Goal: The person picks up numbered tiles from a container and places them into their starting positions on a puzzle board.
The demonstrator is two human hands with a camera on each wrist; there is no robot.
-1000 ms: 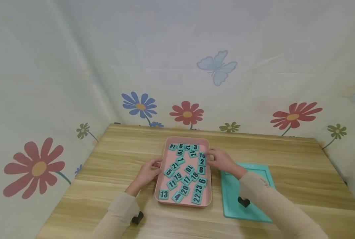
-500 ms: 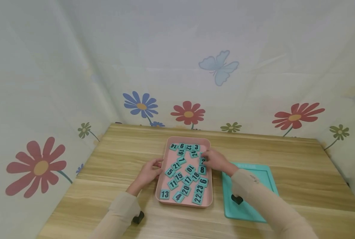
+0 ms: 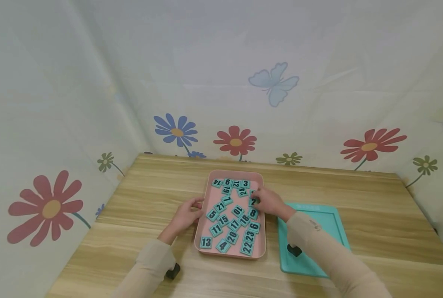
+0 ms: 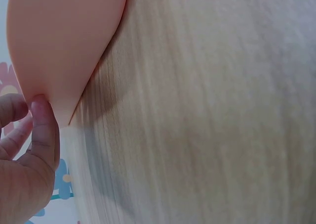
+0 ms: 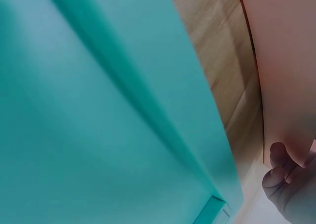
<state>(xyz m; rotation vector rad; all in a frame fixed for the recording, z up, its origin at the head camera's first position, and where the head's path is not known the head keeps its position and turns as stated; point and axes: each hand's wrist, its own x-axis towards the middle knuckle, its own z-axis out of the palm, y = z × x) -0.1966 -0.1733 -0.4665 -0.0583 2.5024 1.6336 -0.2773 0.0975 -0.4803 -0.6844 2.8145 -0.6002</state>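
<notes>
A pink tray holds several loose teal number tiles, black digits facing up. My left hand grips the tray's left rim; in the left wrist view the thumb lies against the outer wall. At the right rim my right hand reaches into the tray, its finger and thumb on either side of the tile marked 2, pinching it. These fingers partly cover that tile and the 16 tile above it. Just below lies the 8 tile, slightly turned. In the right wrist view, curled fingers show beside the tray wall.
A teal board with a raised border lies right of the tray, partly beneath the right forearm. Both rest on a wood-grain table. A flower-printed curtain rises behind and at the left.
My right hand has moved left from the tray's right rim onto the 16 and 2 tiles. The 8 tile has turned a little. The left hand stays at the left rim.
</notes>
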